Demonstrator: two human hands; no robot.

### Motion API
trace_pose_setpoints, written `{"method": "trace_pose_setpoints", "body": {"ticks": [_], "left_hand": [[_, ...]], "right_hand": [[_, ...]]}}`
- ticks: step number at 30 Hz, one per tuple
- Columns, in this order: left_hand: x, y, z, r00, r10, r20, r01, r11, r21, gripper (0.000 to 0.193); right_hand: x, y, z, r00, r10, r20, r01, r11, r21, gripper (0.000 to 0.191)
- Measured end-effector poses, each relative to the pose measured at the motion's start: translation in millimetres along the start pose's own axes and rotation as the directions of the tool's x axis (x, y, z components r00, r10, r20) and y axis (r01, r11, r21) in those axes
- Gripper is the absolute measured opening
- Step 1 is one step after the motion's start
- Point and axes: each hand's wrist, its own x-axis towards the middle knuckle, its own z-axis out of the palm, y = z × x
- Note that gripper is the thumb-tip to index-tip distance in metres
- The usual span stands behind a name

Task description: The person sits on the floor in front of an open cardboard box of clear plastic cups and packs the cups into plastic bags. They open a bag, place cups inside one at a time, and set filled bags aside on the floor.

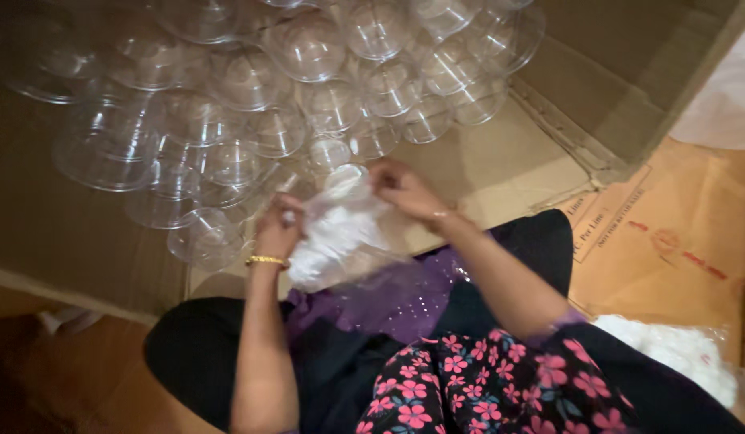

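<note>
Both hands [340, 213] gripping a white-filled clear bag [336, 233] over flattened cardboard [501, 161]

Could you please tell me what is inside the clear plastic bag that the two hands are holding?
The clear plastic bag, held by the left hand and right hand, shows soft white filling pressed against its wall. What lies deeper within is covered.

I see clear glossy plastic cups [228, 88] at 11 o'clock | matt brown cardboard box [485, 161] under them | thin shiny plastic bag [340, 233] with white filling at centre | polished gold-coloured bangle [266, 260] | purple sequined cloth [397, 301] at 6 o'clock
</note>
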Motion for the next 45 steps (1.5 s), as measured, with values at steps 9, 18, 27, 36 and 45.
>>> {"method": "trace_pose_setpoints", "body": {"ticks": [9,18,27,36,45], "left_hand": [[39,-38,-44,0.988,0.026,-0.15,0.043,0.898,0.438,0.029],[47,-13,-32,0.968,0.098,-0.23,-0.009,0.933,0.361,0.025],[11,27,83,0.93,-0.123,0.347,0.208,0.953,-0.221,0.037],[26,56,182,0.885,0.461,0.073,-0.437,0.873,-0.215,0.036],[2,264,187,0.81,0.485,0.329,-0.399,0.867,-0.298,0.023]], "right_hand": [[71,42,112,0.991,-0.013,-0.133,-0.048,0.893,-0.447,0.049],[66,32,110,0.795,0.563,-0.228,-0.556,0.825,0.097,0.039],[-22,42,-36,0.964,-0.199,-0.174,0.065,0.817,-0.573,0.033],[-90,-11,-106,0.963,0.166,-0.211,-0.231,0.912,-0.339,0.05],[-182,-159,-109,0.867,0.479,-0.135,-0.303,0.723,0.622,0.056]]}}
